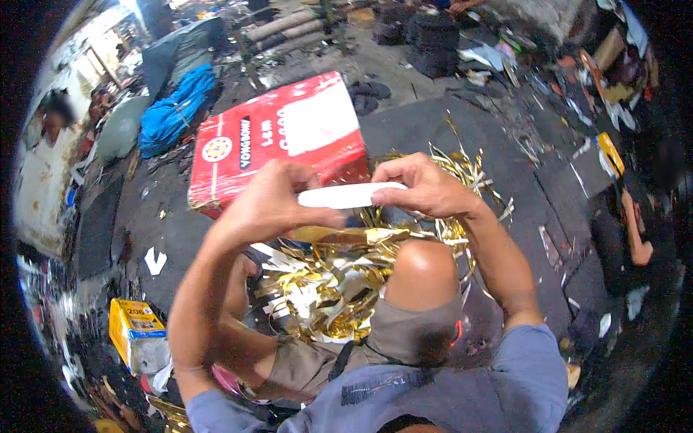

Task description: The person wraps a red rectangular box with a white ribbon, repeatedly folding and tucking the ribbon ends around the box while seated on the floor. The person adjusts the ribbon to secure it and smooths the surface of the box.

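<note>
In front of me a flat white strip-like piece (339,196) with rounded ends is held level in the air; its exact kind I cannot make out. My right hand (426,189) pinches its right end between thumb and bent fingers. Around the left end curl the fingers and thumb of my left hand (271,202), slightly blurred. Below the hands lies a loose heap of gold and white foil strips (325,289), partly hidden by my knee. Just beyond my hands stands a red cardboard box (245,137) with a white patch on top.
A blue cloth bundle (177,108) lies at the far left, with a person (58,119) beyond it. On the left floor sits a yellow and white box (137,332). To the right are a yellow packet (610,154) and a long brown handle-like piece (635,227). Scraps litter the dark floor.
</note>
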The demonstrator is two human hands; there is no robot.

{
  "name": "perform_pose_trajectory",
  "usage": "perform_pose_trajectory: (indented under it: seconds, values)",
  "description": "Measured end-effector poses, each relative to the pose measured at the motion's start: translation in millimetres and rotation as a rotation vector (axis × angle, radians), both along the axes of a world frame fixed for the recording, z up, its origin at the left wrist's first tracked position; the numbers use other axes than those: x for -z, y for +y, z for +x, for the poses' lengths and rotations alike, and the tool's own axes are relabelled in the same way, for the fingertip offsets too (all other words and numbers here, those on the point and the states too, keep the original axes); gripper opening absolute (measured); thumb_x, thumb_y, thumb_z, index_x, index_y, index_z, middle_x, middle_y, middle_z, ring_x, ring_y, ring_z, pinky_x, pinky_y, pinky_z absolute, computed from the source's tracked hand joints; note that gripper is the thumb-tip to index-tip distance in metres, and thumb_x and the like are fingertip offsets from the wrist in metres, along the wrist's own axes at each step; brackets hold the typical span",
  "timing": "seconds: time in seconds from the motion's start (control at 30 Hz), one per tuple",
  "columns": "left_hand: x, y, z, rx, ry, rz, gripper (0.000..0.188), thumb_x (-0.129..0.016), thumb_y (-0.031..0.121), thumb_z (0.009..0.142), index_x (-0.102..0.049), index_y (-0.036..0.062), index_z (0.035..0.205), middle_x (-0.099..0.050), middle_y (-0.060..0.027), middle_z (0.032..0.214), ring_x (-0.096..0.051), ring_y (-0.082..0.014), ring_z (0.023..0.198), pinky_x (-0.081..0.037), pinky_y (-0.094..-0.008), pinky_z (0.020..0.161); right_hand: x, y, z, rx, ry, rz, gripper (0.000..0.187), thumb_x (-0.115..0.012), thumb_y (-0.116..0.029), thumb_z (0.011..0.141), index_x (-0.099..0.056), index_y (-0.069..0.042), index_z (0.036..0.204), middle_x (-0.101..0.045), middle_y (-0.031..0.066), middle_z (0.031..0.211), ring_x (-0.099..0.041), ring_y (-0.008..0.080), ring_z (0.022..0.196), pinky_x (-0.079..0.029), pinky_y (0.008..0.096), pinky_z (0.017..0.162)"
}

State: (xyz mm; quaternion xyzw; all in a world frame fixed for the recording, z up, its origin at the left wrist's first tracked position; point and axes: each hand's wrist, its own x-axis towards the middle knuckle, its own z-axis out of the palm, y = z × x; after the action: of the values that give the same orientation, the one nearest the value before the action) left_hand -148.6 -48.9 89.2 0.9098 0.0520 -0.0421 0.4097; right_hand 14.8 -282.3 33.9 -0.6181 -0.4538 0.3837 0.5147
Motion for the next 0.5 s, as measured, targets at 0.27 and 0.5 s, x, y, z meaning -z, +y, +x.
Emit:
perform_pose_trajectory:
  seconds: [0.27,0.5]
  values:
    - [-12,190,-69,-0.427,-0.038,0.004,0.025,-0.085,0.025,0.079,-0.075,0.0017,0.081,-0.069,-0.0015,0.073,-0.061,-0.0101,0.067,-0.047,-0.0287,0.062,-42,74,74,-0.008,-0.362,-0.082,0.020,-0.070,-0.023,0.102,-0.073,-0.003,0.099,-0.064,-0.0047,0.079,-0.052,0.0042,0.069,-0.042,0.0253,0.060]
    - [61,134,63,-0.216,-0.738,0.505,0.059,-0.083,0.011,0.076,-0.067,0.0086,0.133,-0.061,-0.0193,0.139,-0.062,-0.0340,0.124,-0.051,-0.0467,0.105,-22,133,64,0.284,-1.040,-0.134,0.033,-0.079,-0.033,0.086,-0.077,-0.012,0.110,-0.077,0.0147,0.089,-0.075,0.0322,0.087,-0.057,0.0428,0.078]
